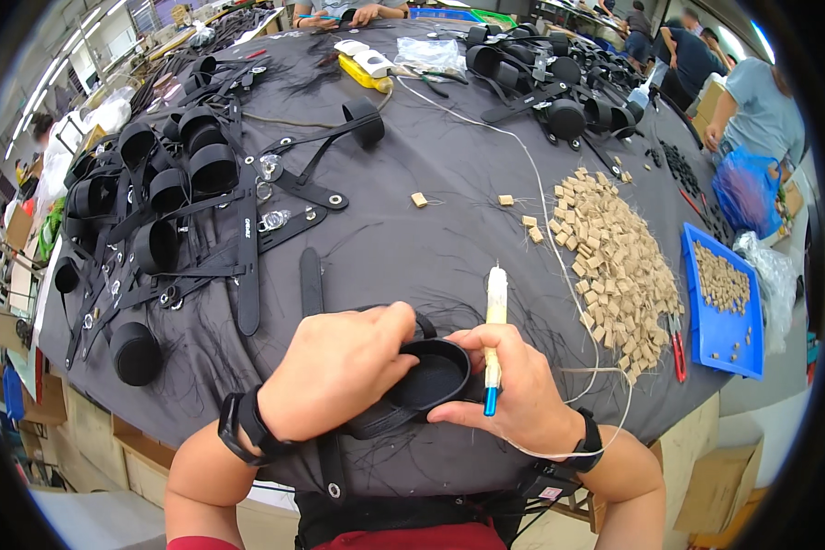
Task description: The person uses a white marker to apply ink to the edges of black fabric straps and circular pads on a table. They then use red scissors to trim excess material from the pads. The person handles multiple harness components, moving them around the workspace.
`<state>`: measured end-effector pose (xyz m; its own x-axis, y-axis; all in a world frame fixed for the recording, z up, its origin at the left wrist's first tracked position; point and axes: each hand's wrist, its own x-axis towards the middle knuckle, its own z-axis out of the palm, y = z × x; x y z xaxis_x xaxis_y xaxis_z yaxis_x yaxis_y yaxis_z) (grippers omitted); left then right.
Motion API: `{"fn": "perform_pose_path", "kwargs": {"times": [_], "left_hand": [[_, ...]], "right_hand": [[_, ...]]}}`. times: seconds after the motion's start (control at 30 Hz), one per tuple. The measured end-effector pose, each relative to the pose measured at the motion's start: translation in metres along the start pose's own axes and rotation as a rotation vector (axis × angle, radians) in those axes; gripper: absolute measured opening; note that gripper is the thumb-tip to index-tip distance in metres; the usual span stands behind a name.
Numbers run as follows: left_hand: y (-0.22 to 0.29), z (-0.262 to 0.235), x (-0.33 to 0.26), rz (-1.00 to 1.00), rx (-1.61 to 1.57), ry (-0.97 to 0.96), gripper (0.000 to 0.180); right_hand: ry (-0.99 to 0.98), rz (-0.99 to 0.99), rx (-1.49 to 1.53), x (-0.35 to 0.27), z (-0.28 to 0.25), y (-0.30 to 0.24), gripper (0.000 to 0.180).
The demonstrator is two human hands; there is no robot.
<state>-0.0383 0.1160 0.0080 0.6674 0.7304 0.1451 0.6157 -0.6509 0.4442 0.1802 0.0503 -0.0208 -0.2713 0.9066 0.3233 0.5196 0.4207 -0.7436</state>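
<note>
Close in front of me is a black fabric cup (428, 378) with a round open mouth, joined to black straps (312, 282) with metal eyelets. My left hand (344, 367) closes on the cup's left side, fingertips at its rim. My right hand (513, 385) pinches the cup's right side between thumb and fingers. Held against those same fingers is a slim pen-like tool (496, 312), wrapped in cream tape, with a blue end and a thin tip pointing away from me. A pale cord (559, 456) runs by my right wrist.
Strapped black cups are heaped at left (202, 165) and far right (568, 119). Small tan blocks (614, 266) form a pile on the right, beside red-handled pliers (678, 353) and a blue tray (753, 362). A yellow-and-white power strip (365, 71) lies far back. Other people work beyond.
</note>
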Motion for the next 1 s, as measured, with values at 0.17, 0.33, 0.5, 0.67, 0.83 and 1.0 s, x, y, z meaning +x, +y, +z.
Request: {"fn": "perform_pose_path", "kwargs": {"times": [0.17, 0.33, 0.5, 0.67, 0.83, 1.0], "left_hand": [[0.010, 0.005, 0.009, 0.190, 0.388, 0.174, 0.038], [-0.006, 0.014, 0.020, 0.271, 0.320, 0.048, 0.030], [-0.008, 0.018, 0.022, 0.274, 0.282, 0.013, 0.023], [-0.008, 0.029, 0.020, 0.274, 0.226, 0.011, 0.016], [-0.007, 0.031, 0.022, 0.243, 0.196, -0.036, 0.016], [-0.010, 0.032, 0.021, 0.224, 0.085, -0.024, 0.015]], "right_hand": [[0.006, -0.065, -0.027, 0.000, 0.006, -0.001, 0.074], [0.024, -0.096, -0.068, 0.000, 0.006, -0.001, 0.074], [0.032, -0.113, -0.085, 0.000, 0.008, -0.001, 0.075], [0.048, -0.142, -0.105, 0.001, 0.010, 0.000, 0.075], [0.056, -0.123, -0.100, 0.000, 0.010, 0.002, 0.074], [0.049, -0.061, -0.104, 0.001, 0.009, -0.002, 0.075]]}}
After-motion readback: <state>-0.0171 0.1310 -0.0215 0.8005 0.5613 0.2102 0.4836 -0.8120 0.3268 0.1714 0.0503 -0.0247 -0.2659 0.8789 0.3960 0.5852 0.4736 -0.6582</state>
